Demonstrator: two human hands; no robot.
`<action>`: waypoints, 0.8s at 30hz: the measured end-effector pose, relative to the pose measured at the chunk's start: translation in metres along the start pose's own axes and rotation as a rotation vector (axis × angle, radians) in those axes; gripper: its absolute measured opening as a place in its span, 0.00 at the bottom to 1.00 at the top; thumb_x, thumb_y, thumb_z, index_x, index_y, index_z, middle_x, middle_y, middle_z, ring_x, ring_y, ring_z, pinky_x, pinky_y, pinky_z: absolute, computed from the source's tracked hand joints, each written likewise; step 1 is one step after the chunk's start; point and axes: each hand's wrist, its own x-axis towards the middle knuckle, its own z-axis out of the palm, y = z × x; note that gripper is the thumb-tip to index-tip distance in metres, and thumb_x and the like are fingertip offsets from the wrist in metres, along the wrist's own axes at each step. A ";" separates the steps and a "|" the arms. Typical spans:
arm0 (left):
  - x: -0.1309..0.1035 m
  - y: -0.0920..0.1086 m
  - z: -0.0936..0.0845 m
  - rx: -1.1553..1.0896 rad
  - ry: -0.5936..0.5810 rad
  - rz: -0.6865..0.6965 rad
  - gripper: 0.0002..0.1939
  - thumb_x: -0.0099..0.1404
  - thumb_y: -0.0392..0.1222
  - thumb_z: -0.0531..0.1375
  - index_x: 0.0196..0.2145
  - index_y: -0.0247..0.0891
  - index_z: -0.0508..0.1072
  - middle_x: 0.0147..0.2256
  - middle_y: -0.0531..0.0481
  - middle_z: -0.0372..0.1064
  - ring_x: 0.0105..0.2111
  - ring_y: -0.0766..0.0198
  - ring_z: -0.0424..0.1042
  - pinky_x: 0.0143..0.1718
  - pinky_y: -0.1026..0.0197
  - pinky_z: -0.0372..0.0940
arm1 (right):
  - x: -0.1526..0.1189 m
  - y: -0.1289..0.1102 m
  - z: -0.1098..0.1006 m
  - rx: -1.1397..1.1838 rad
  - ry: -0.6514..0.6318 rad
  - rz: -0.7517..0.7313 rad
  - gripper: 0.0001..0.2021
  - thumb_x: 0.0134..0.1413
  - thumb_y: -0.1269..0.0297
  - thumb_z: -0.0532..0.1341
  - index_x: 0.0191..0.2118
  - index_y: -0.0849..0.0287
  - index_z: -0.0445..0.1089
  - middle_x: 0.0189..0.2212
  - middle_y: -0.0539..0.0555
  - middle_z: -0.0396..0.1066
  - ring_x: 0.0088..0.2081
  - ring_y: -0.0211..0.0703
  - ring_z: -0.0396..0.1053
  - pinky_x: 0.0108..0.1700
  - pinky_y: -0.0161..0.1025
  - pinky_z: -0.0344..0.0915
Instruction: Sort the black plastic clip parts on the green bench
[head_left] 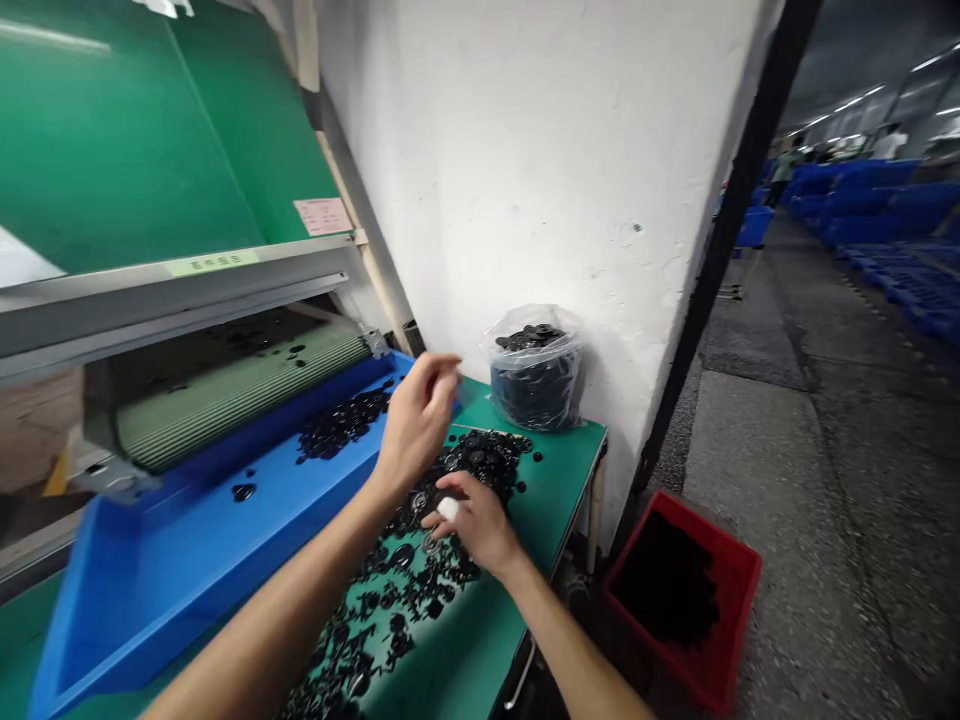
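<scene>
Left forearm; left hand, fingers' hold unclear. Right hand, fingers apart. Black parts: likely light, stiff, slippery; pinch edges.

Open air above parts. Bare counter strip along right edge, beside parts; room for low pass. Bag blocks far end, wall behind it. Left side: tray rim in way of low sideways pass; roller hangs over tray's far side. Left hand, right hand near each other, little room between.
</scene>
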 end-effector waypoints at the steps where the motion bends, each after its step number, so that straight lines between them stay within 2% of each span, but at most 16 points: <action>1: -0.027 -0.010 -0.012 0.025 0.030 -0.060 0.10 0.69 0.43 0.51 0.42 0.41 0.70 0.32 0.52 0.68 0.31 0.63 0.66 0.34 0.61 0.62 | -0.003 0.000 -0.002 0.031 0.009 0.005 0.15 0.56 0.68 0.52 0.48 0.61 0.68 0.36 0.55 0.73 0.32 0.41 0.76 0.32 0.37 0.72; 3: -0.081 -0.031 -0.030 0.053 0.033 -0.193 0.09 0.67 0.45 0.53 0.38 0.40 0.69 0.25 0.55 0.64 0.25 0.63 0.64 0.27 0.61 0.60 | -0.009 0.000 -0.002 0.068 0.027 0.012 0.12 0.52 0.66 0.58 0.43 0.59 0.71 0.37 0.53 0.73 0.36 0.42 0.74 0.38 0.38 0.72; 5: -0.125 -0.054 -0.040 0.031 -0.026 -0.326 0.11 0.67 0.49 0.54 0.38 0.40 0.70 0.23 0.55 0.65 0.21 0.63 0.63 0.22 0.62 0.59 | -0.017 0.000 0.003 0.087 0.042 0.037 0.11 0.46 0.67 0.62 0.39 0.58 0.73 0.34 0.52 0.74 0.37 0.42 0.73 0.38 0.37 0.71; 6: -0.143 -0.064 -0.042 -0.055 -0.112 -0.427 0.13 0.66 0.52 0.55 0.39 0.40 0.69 0.23 0.55 0.67 0.21 0.63 0.64 0.22 0.62 0.59 | -0.022 -0.001 0.008 0.096 0.044 0.059 0.11 0.45 0.68 0.62 0.38 0.58 0.73 0.33 0.52 0.73 0.35 0.42 0.72 0.36 0.36 0.70; 8: -0.167 -0.080 -0.045 -0.212 -0.164 -0.515 0.15 0.66 0.54 0.54 0.42 0.41 0.67 0.27 0.54 0.70 0.25 0.60 0.68 0.24 0.61 0.62 | -0.034 -0.001 0.021 0.118 0.030 0.110 0.11 0.45 0.67 0.62 0.38 0.59 0.71 0.30 0.51 0.73 0.32 0.40 0.71 0.32 0.35 0.69; 11: -0.185 -0.093 -0.053 -0.312 -0.170 -0.542 0.14 0.67 0.54 0.54 0.41 0.42 0.67 0.27 0.54 0.69 0.27 0.60 0.68 0.26 0.61 0.63 | -0.055 -0.003 0.037 0.103 -0.028 0.196 0.09 0.45 0.69 0.61 0.37 0.60 0.69 0.27 0.49 0.72 0.29 0.39 0.71 0.31 0.34 0.68; 14: -0.195 -0.099 -0.065 -0.325 -0.199 -0.553 0.12 0.66 0.52 0.55 0.37 0.41 0.68 0.23 0.55 0.66 0.25 0.62 0.65 0.27 0.61 0.61 | -0.073 -0.011 0.043 -0.101 -0.141 0.226 0.12 0.45 0.75 0.57 0.38 0.59 0.70 0.27 0.48 0.70 0.26 0.37 0.69 0.28 0.32 0.64; 16: -0.203 -0.101 -0.073 -0.334 -0.212 -0.551 0.11 0.66 0.51 0.56 0.35 0.41 0.68 0.24 0.56 0.65 0.25 0.63 0.64 0.27 0.62 0.60 | -0.080 -0.020 0.043 -0.327 -0.222 0.140 0.16 0.45 0.77 0.55 0.40 0.57 0.72 0.28 0.47 0.69 0.27 0.36 0.67 0.28 0.32 0.61; 19: -0.215 -0.105 -0.083 -0.324 -0.239 -0.525 0.11 0.67 0.51 0.55 0.38 0.42 0.65 0.26 0.57 0.65 0.25 0.64 0.63 0.26 0.63 0.59 | -0.085 -0.032 0.047 -0.584 -0.313 -0.019 0.17 0.46 0.79 0.54 0.37 0.55 0.74 0.27 0.47 0.68 0.29 0.35 0.64 0.30 0.32 0.57; 24: -0.230 -0.102 -0.084 -0.305 -0.299 -0.576 0.17 0.70 0.54 0.47 0.47 0.42 0.64 0.20 0.58 0.65 0.21 0.62 0.63 0.25 0.63 0.58 | -0.091 -0.033 0.063 -0.552 -0.303 -0.045 0.15 0.50 0.78 0.56 0.39 0.57 0.75 0.26 0.47 0.71 0.27 0.35 0.65 0.30 0.31 0.58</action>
